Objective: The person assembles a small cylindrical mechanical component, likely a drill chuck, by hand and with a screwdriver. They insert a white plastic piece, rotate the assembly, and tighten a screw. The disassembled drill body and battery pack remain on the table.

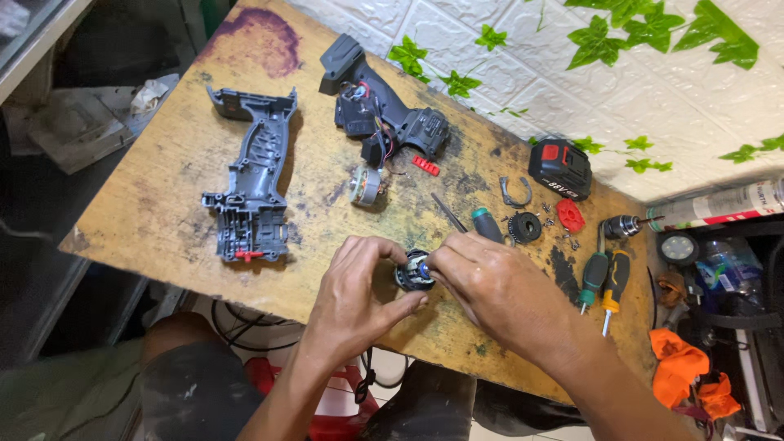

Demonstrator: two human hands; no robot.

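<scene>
My left hand point(359, 286) and my right hand point(490, 286) meet over the near edge of a stained wooden table point(155, 196). Both pinch a small round black gear part point(413, 272) with a shiny blue-white centre. The left hand cups it from the left; the fingertips of the right hand press on its top. Behind them lie a grey half shell of a power tool point(255, 180), the other housing half with wires point(380, 110), and a small motor point(367, 186).
A black and red battery pack point(560, 168), a chuck point(621, 226), a black ring part point(524, 227), a red cap point(570, 215), loose screws and three screwdrivers point(604, 282) lie to the right. An orange cloth point(682, 367) sits off the table's right end. A white brick-pattern wall with leaves stands behind.
</scene>
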